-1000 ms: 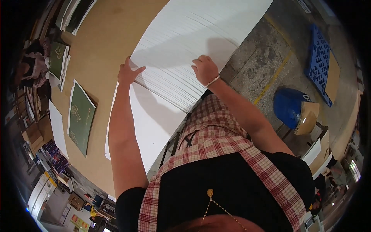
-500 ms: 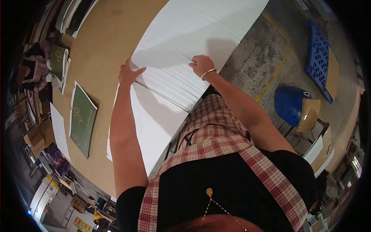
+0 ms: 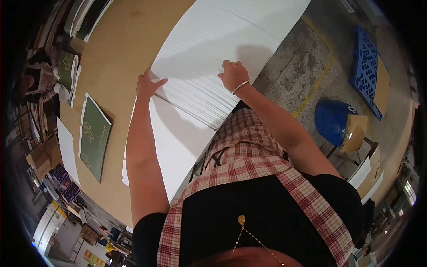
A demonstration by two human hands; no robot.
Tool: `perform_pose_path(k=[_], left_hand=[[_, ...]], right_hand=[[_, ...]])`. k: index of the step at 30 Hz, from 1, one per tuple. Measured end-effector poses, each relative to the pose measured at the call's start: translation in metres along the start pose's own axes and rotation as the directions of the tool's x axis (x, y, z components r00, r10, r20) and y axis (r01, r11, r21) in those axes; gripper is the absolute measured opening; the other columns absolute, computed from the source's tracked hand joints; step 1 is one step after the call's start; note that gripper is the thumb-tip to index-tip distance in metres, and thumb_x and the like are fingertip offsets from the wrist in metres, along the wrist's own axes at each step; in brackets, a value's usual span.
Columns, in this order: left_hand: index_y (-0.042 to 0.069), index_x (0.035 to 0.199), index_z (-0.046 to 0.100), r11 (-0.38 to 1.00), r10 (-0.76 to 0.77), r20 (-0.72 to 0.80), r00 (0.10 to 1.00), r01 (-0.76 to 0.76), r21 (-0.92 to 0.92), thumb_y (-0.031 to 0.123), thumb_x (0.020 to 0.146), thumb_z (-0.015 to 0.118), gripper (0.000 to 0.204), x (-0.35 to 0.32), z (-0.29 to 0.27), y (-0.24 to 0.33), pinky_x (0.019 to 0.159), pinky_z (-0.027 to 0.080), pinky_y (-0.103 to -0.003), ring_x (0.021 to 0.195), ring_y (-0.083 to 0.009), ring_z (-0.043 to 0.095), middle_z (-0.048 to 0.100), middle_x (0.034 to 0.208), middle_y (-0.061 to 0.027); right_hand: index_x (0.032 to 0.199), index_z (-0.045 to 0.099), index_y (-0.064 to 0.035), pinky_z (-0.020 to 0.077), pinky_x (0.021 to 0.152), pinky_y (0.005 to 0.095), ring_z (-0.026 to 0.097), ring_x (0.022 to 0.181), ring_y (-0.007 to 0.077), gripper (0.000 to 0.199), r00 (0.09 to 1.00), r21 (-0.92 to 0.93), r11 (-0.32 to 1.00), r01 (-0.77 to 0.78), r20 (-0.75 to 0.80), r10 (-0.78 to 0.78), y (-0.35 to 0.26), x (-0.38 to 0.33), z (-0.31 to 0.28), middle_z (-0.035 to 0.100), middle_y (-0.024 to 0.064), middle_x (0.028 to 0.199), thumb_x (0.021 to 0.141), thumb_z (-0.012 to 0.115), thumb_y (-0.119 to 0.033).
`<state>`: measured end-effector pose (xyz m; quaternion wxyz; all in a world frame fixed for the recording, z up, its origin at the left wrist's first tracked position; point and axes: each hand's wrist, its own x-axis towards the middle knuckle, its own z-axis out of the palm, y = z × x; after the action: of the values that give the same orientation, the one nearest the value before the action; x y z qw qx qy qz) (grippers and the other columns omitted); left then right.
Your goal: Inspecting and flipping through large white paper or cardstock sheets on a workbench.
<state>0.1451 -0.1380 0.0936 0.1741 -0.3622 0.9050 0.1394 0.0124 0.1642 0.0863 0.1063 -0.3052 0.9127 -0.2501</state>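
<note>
A long fanned stack of white sheets (image 3: 222,40) spreads across the table, its overlapping edges showing as close parallel lines. My left hand (image 3: 149,84) rests at the stack's left edge, thumb stretched over the sheets and apart from the fingers. On top of the fanned sheets, towards their right side, is my right hand (image 3: 235,76); its fingers bend down and the thumb stands apart from them. I see no sheet held in it. Nearer my body, a flat white sheet (image 3: 178,138) lies below the last fanned edge.
The brown table (image 3: 120,58) carries green printed sheets (image 3: 95,138) at left. Another person (image 3: 40,80) is at the far left by more green sheets. Right of the table stand a blue stool (image 3: 331,122) with cardboard on it and a blue plastic pallet (image 3: 367,71).
My right hand has loosened from its pinch at a sheet edge, with its fingers now reaching slightly farther forward. My left hand has stayed in place.
</note>
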Motion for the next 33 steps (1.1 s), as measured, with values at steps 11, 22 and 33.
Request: perform_pose_path(k=[11,22,33], left_hand=[[0.014,0.138,0.032,1.000,0.017,-0.005,1.000,-0.017,0.018,0.060,0.060,0.074,0.100,0.002,-0.001,-0.001,0.091,0.043,-0.047,0.115,-0.0342,0.047,0.041,0.126,-0.0172],[0.014,0.137,0.033,1.000,-0.017,0.037,0.999,0.017,-0.003,0.061,0.059,0.074,0.101,0.001,-0.005,0.000,0.091,0.042,-0.049,0.115,-0.0355,0.047,0.040,0.128,-0.0183],[0.004,0.132,0.040,0.988,0.122,0.056,0.991,-0.116,-0.105,0.058,0.066,0.071,0.091,0.030,-0.015,0.010,0.095,0.041,-0.042,0.115,-0.0344,0.049,0.049,0.124,-0.0224]], right_hand=[[0.082,0.059,-0.0052,0.0445,0.069,0.0364,0.051,0.086,0.0263,0.023,0.961,-0.197,0.950,0.241,-0.091,-0.263,-0.002,0.005,0.011,0.053,0.0098,0.088,0.065,0.073,-0.014],[0.074,0.066,-0.0112,0.0498,0.068,0.0377,0.062,0.081,0.0242,0.020,0.921,0.187,0.932,-0.311,0.301,0.247,0.013,0.035,0.000,0.065,0.0061,0.084,0.071,0.072,-0.030],[0.110,0.054,-0.0027,0.0438,0.083,0.0369,0.054,0.096,0.0269,0.036,0.816,0.418,0.907,0.040,-0.538,0.212,0.048,-0.020,-0.012,0.056,0.0137,0.104,0.081,0.063,-0.021]])
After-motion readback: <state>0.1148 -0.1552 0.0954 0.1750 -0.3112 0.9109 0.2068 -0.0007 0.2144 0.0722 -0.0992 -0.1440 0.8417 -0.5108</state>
